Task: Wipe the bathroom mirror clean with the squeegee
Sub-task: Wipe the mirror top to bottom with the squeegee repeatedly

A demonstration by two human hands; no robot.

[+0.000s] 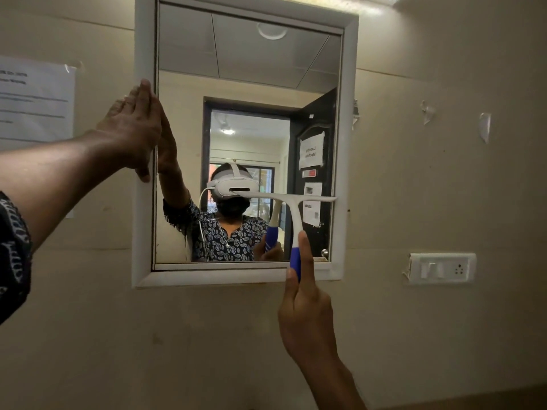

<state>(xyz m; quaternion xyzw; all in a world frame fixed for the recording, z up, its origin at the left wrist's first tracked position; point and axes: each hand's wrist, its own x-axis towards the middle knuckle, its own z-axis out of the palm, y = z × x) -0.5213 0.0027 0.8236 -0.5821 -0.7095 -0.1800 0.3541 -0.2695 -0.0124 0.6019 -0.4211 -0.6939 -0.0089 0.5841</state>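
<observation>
A white-framed mirror [344, 143] hangs on the beige wall. The squeegee [296, 214] has a white blade and neck and a blue handle. Its blade lies level against the glass in the lower right part, reaching to the right frame edge. My right hand [305, 309] grips the blue handle from below, index finger stretched up along it. My left hand [133, 128] rests flat, fingers up, against the mirror's left frame edge. The glass reflects a person wearing a headset, and a dark door behind.
A paper notice [35, 99] is taped to the wall left of the mirror. At the right, a white switch and socket plate [441, 267] sits level with the mirror's bottom edge. Bits of torn tape [485, 125] cling to the wall at the upper right.
</observation>
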